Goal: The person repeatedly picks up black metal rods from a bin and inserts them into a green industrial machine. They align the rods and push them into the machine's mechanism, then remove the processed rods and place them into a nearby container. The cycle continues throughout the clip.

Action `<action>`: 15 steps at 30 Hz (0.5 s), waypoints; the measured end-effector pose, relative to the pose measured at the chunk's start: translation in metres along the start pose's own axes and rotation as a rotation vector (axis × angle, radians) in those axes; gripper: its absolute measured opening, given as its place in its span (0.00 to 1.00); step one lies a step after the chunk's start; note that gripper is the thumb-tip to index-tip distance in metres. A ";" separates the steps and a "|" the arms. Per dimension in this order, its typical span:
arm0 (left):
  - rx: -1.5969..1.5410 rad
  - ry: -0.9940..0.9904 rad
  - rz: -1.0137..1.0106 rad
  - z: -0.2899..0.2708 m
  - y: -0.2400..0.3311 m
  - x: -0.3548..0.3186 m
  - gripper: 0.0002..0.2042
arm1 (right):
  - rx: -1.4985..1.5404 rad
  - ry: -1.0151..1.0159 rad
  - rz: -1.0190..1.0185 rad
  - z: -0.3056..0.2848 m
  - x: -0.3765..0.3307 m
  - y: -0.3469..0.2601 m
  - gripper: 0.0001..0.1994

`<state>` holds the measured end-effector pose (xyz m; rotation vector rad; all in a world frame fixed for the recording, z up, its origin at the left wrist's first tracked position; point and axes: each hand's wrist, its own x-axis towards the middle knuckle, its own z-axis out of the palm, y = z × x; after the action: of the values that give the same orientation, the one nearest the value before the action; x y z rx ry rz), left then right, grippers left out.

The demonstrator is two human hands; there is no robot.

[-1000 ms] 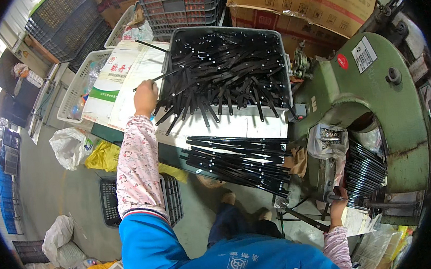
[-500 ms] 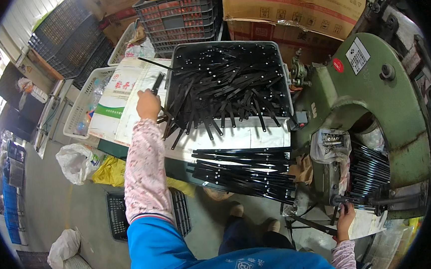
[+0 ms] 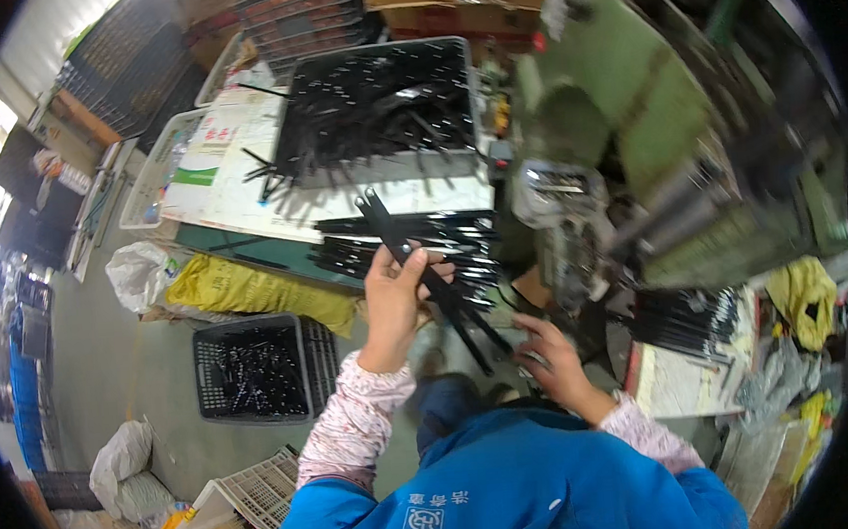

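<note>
My left hand (image 3: 393, 301) is closed around a few long flat black metal strips (image 3: 441, 298), which cross one another like scissors, joined or overlapping near a shiny rivet. Their upper ends point away from me, their lower ends toward my body. Just right of those lower ends, my right hand (image 3: 557, 361) has its fingers apart and holds nothing. Beyond the left hand, a row of similar black strips (image 3: 345, 253) lies on the bench. Farther back, a grey bin (image 3: 388, 169) is heaped with more black strips.
At right stands a green press machine (image 3: 618, 84), blurred, with a clear-lined tray of small metal parts (image 3: 558, 188) beside it. More strips (image 3: 679, 320) lie below the press. On the floor at left is a dark crate (image 3: 254, 414) holding black pieces.
My left hand has come back from beside the bin and now grips strips in front of me. My right hand has left the press area, moving left. The view has shifted right.
</note>
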<state>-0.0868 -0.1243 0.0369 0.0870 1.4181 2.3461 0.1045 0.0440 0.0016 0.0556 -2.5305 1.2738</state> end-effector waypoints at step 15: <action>-0.020 -0.136 -0.178 0.139 -0.088 -0.057 0.10 | 0.117 -0.064 -0.009 -0.143 -0.038 0.019 0.05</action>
<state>0.0275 0.0074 0.0375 0.1083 1.2823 2.1658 0.1738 0.1647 0.0561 0.1353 -2.5034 1.4378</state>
